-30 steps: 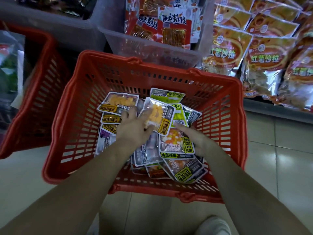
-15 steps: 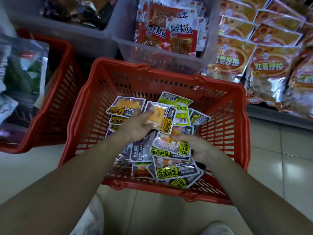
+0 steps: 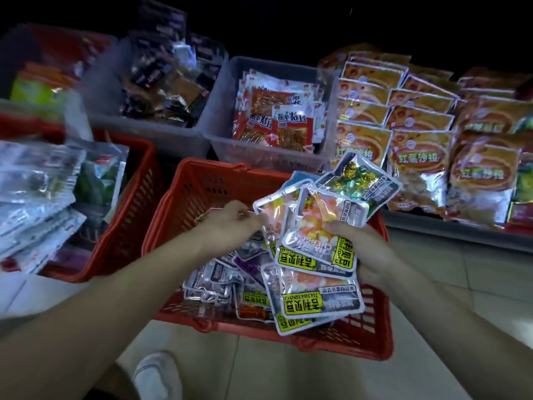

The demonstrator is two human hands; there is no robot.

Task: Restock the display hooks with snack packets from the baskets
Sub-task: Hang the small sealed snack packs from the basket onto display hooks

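Note:
A red plastic basket (image 3: pixel 202 186) stands on the floor in front of me with several silver snack packets (image 3: pixel 219 281) lying in its bottom. My right hand (image 3: pixel 366 249) grips a fanned stack of snack packets (image 3: pixel 317 226) with yellow-green labels, lifted above the basket's right side. My left hand (image 3: pixel 230 223) pinches the left edge of that stack. No display hooks are in view.
A second red basket (image 3: pixel 138 192) with clear-wrapped packets (image 3: pixel 37 197) stands at left. Behind are grey bins (image 3: pixel 219 131) with red and dark packets. Orange snack bags (image 3: pixel 418 157) fill a low shelf at right. My white shoe (image 3: pixel 158 376) is below the basket on the tiled floor.
Both hands have lifted a bundle of packets out of the basket, up and to the right. The camera has tilted up, bringing more of the bins and shelf into view.

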